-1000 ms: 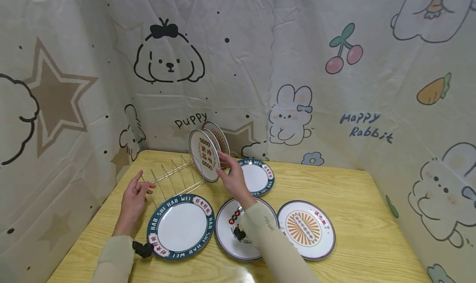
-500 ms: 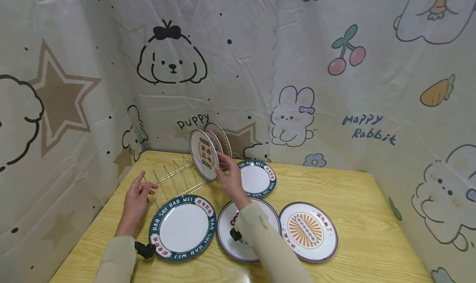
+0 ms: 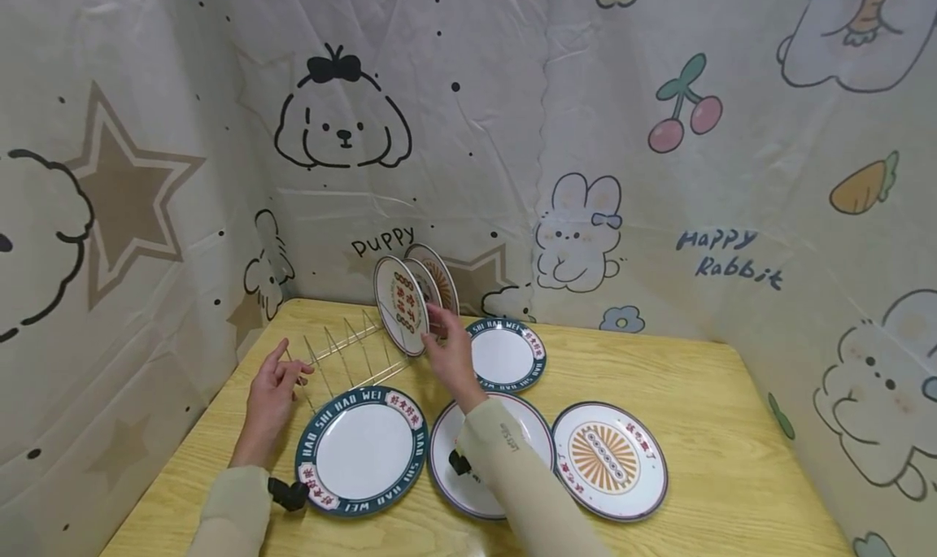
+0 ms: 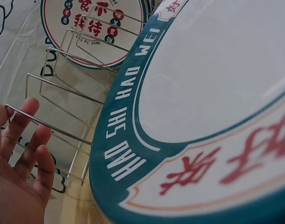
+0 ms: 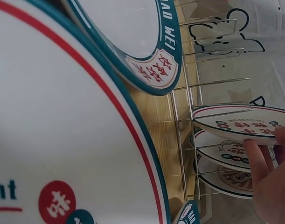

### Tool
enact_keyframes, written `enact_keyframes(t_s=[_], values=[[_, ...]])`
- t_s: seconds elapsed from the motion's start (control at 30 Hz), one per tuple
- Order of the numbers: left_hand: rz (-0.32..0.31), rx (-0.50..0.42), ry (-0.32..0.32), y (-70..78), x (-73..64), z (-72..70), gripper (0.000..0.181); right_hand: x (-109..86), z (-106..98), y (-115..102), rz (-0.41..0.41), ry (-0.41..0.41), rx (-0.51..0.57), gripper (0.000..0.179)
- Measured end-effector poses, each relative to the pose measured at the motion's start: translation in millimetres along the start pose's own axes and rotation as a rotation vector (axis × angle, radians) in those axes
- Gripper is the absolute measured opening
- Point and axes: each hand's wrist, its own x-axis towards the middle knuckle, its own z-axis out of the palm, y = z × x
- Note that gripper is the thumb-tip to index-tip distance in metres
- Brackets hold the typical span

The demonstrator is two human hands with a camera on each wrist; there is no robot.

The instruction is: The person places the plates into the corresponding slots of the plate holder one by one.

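A gold wire dish rack (image 3: 342, 352) stands at the back left, several slots showing. My left hand (image 3: 272, 394) holds its near-left end; in the left wrist view the end wire passes between thumb and fingers (image 4: 22, 122). My right hand (image 3: 450, 358) grips the right edge of a white plate with red lettering (image 3: 401, 306), thumb on the front and fingers behind. This plate stands upright between the rack wires, leaning slightly. Behind it, two more plates stand in the rack, the farthest with an orange sunburst (image 3: 442, 279).
Flat on the wooden table (image 3: 732, 459) lie a large green-rimmed plate (image 3: 363, 451), a white plate (image 3: 468, 492) partly under my right sleeve, a sunburst plate (image 3: 610, 459) and a smaller green-rimmed plate (image 3: 503, 357). Printed cloth (image 3: 468, 134) hangs close behind the rack.
The right hand and the gripped plate's near edge have shifted slightly left. The left hand stays at the rack's end. The head view has moved a little.
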Motion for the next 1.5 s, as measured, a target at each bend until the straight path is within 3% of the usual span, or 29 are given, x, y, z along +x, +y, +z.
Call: enact_keyframes(t_s=[0.5,0.8,1.03,1.23,1.5], values=[[-0.018,0.008,0.008,0.0,-0.1,2.2,0.063,1.0,3.0,2.3,0.017,-0.016,-0.023,0.052],[-0.010,0.023,0.009,0.4,-0.8,7.9,0.063,-0.6,-7.6,2.0,-0.005,-0.040,-0.062,0.053],[-0.012,0.018,0.025,0.1,-1.5,4.1,0.062,-3.8,-17.0,-6.0,-0.016,-0.080,-0.037,0.051],[0.001,0.012,0.020,-1.0,-3.6,2.9,0.063,-14.8,-36.4,-10.7,0.009,-0.114,-0.037,0.048],[0.004,0.028,0.003,-0.6,-3.0,2.5,0.062,-42.0,-89.0,-31.0,0.011,-0.176,0.001,0.049]])
